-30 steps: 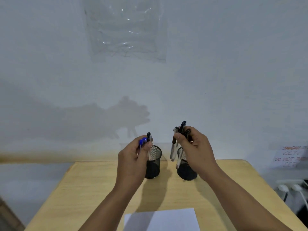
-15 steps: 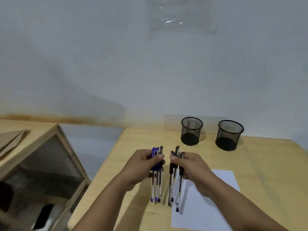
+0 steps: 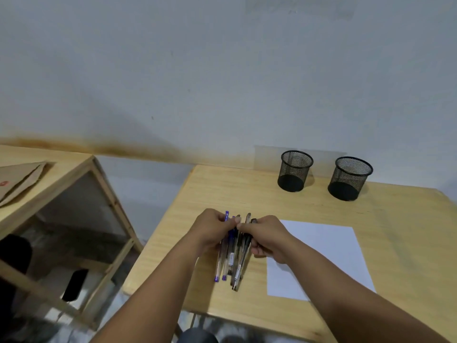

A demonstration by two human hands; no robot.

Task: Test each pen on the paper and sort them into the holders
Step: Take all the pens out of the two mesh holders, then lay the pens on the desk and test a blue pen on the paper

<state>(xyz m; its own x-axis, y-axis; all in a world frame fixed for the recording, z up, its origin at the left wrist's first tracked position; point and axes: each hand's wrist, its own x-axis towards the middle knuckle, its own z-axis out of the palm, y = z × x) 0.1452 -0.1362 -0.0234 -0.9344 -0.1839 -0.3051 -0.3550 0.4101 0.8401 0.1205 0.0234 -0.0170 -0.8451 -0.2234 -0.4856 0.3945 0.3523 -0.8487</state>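
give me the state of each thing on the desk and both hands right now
left black mesh pen holder: upright, empty
right black mesh pen holder: upright, empty
white sheet of paper: flat on the wooden desk, no marks visible
blue-capped clear pens: gripped by left hand
black-capped clear pens: gripped by right hand, bunched against the blue ones

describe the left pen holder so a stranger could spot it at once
On the wooden table, along the far edge by the wall, stand two black mesh cups. The left holder is nearer the table's left corner, farther from the white paper than its twin.
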